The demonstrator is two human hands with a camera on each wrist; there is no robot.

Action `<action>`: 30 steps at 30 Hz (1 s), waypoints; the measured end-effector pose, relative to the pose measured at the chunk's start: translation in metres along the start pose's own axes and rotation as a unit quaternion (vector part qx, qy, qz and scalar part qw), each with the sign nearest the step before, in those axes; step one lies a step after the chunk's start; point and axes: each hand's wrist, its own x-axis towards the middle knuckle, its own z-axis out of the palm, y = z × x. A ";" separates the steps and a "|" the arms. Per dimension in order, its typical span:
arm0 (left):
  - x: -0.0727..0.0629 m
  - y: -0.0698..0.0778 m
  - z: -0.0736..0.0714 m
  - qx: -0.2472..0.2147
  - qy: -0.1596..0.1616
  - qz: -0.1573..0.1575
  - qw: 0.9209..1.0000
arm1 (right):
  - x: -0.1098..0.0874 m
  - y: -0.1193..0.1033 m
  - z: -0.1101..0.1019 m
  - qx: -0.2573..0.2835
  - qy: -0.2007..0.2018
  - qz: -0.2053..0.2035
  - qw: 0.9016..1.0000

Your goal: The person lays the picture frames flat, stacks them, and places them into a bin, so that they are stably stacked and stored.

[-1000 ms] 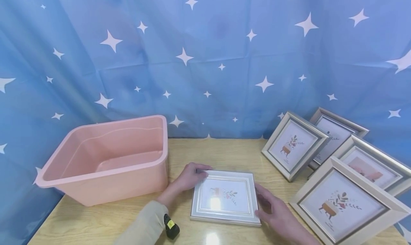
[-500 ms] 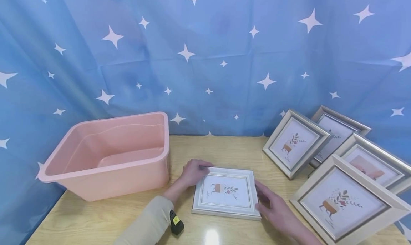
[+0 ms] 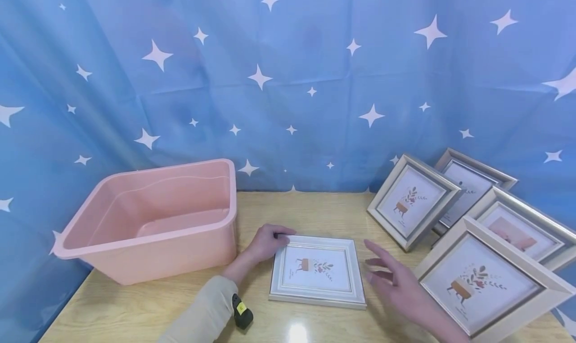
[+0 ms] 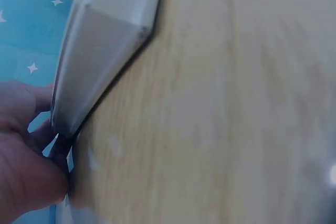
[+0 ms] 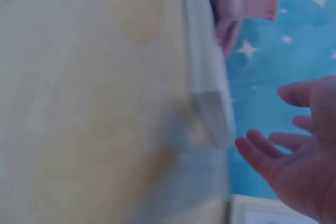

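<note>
A silver-white picture frame (image 3: 317,270) lies flat on the table, its plant picture facing up and turned sideways. My left hand (image 3: 268,240) grips its upper left corner. From the left wrist view, the thumb and fingers of that hand (image 4: 26,156) are at the corner of the frame (image 4: 100,51), around a dark piece that I cannot make out. To the right of the frame, my right hand (image 3: 396,283) is apart from it with fingers spread. In the right wrist view a gap separates the right hand (image 5: 299,150) from the frame's edge (image 5: 207,66).
A pink plastic tub (image 3: 148,253) stands on the left of the wooden table (image 3: 301,208). Several framed pictures lean upright at the right, the closest frame (image 3: 481,283) beside my right forearm. A blue star-patterned curtain (image 3: 306,148) hangs behind.
My right hand has let go of the frame's right edge and moved a little to the right, fingers spreading. My left hand keeps its hold, and the frame lies in place.
</note>
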 end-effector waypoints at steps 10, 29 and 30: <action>0.002 -0.005 0.002 0.004 0.005 0.016 1.000 | -0.002 -0.046 -0.086 -0.146 0.077 -0.128 0.978; 0.002 -0.007 0.000 0.001 -0.008 0.004 1.000 | -0.025 -0.023 -0.172 -0.288 0.161 -0.021 0.944; 0.002 -0.007 0.000 0.000 -0.008 0.004 1.000 | -0.025 -0.019 -0.173 -0.293 0.154 -0.008 0.944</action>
